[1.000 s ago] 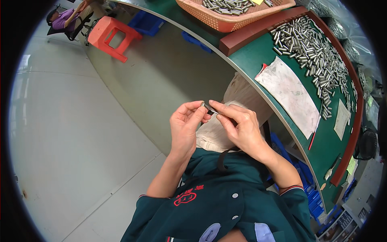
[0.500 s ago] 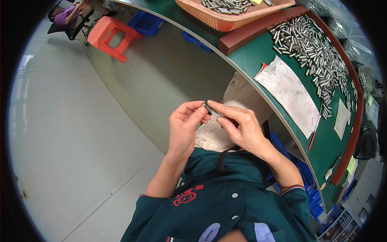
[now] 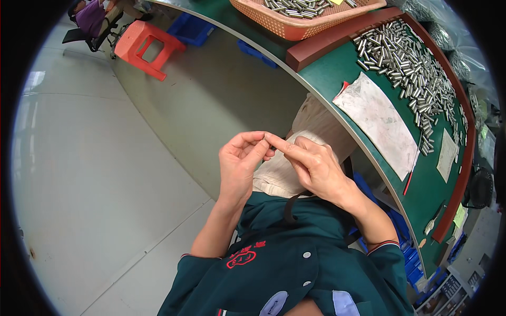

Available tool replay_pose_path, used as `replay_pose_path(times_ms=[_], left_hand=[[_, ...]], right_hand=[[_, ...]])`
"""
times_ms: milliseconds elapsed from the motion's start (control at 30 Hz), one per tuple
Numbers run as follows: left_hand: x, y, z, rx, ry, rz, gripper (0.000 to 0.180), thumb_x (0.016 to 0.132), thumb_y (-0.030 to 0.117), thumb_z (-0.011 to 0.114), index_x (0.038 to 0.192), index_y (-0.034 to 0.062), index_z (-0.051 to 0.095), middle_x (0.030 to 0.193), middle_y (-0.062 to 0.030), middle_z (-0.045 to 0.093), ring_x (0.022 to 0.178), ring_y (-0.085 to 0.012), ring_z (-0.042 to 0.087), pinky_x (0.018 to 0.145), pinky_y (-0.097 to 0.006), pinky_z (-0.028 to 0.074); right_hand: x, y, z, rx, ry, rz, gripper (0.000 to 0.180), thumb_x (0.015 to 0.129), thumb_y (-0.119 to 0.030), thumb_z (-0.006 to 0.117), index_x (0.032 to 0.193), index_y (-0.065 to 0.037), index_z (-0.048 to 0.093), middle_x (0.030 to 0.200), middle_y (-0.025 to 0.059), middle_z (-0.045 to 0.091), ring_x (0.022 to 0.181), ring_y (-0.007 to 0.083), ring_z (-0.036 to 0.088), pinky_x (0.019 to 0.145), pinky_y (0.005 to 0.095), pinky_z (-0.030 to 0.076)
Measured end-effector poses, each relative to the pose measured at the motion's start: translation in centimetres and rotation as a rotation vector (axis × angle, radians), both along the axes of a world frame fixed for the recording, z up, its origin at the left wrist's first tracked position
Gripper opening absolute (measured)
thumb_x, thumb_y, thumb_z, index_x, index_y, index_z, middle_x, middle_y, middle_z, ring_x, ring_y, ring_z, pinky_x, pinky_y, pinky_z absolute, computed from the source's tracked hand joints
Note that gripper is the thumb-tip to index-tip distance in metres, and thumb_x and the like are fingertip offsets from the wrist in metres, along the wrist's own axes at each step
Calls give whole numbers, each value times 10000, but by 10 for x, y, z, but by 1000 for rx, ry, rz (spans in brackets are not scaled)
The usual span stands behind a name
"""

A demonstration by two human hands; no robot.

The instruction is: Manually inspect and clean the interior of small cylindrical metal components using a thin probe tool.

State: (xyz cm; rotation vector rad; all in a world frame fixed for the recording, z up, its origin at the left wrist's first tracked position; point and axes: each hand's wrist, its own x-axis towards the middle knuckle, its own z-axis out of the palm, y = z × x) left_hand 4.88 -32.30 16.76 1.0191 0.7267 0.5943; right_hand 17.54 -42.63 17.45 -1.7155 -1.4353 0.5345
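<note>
In front of my lap, my left hand (image 3: 238,163) is closed in a pinch, thumb against index finger. Whatever lies between those fingertips is covered from sight. My right hand (image 3: 317,164) meets it from the right, its index finger stretched out so that the tip touches the left fingertips. The other right fingers are curled in, and what they hold is hidden. To the right, many small shiny metal cylinders (image 3: 403,60) lie heaped on the green tabletop (image 3: 345,62). A stained whitish cloth (image 3: 377,124) lies near the table's edge, a thin red-ended stick (image 3: 408,183) beside it.
A pink plastic basket (image 3: 295,27) with more cylinders stands at the table's far end. Brown strips (image 3: 337,39) border the work area. A white paper (image 3: 447,155) lies by the heap. Beyond are a red stool (image 3: 138,50), a blue bin (image 3: 191,29) and a seated person (image 3: 90,20).
A slim silvery piece seen between my hands is now out of sight. My right index finger has moved slightly left and straightened onto the left fingertips. The seated person has shifted.
</note>
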Motion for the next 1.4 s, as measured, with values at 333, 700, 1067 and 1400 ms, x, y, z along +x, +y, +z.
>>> replay_pose_path(times_ms=[333, 700, 1067, 1400], left_hand=[[-2, 1, -3, -103, -70, -20, 111, 823, 2, 567, 928, -28, 579, 820, -82, 613, 697, -117, 593, 652, -224, 484], [-1, -1, 2, 60, 16, 33, 125, 788, -53, 586, 911, -37, 570, 802, -70, 606, 699, -95, 587, 648, -205, 497], [-3, -2, 0, 393, 114, 102, 127, 751, -61, 615, 874, -35, 597, 818, -46, 584, 710, -74, 559, 647, -190, 461], [-2, -2, 5, 578, 163, 113, 131, 726, -72, 620, 848, -25, 611, 791, -48, 558, 676, -74, 534, 607, -194, 446]], right_hand=[[2, -1, 2, -20, -147, 23, 589, 678, 77, 507, 1210, -175, 525, 586, 85, 383, 494, 216, 423, 462, 342, 404], [-3, 0, 3, -16, -21, -10, 472, 743, 53, 520, 1177, -129, 549, 560, 85, 415, 499, 210, 442, 475, 331, 392], [-5, 0, 2, -28, 175, 10, 477, 755, 74, 479, 1199, -94, 527, 611, 95, 450, 570, 200, 462, 563, 317, 397], [-6, 0, 5, -62, 196, 32, 445, 783, 71, 450, 1200, -69, 519, 664, 94, 494, 585, 176, 463, 574, 294, 396]])
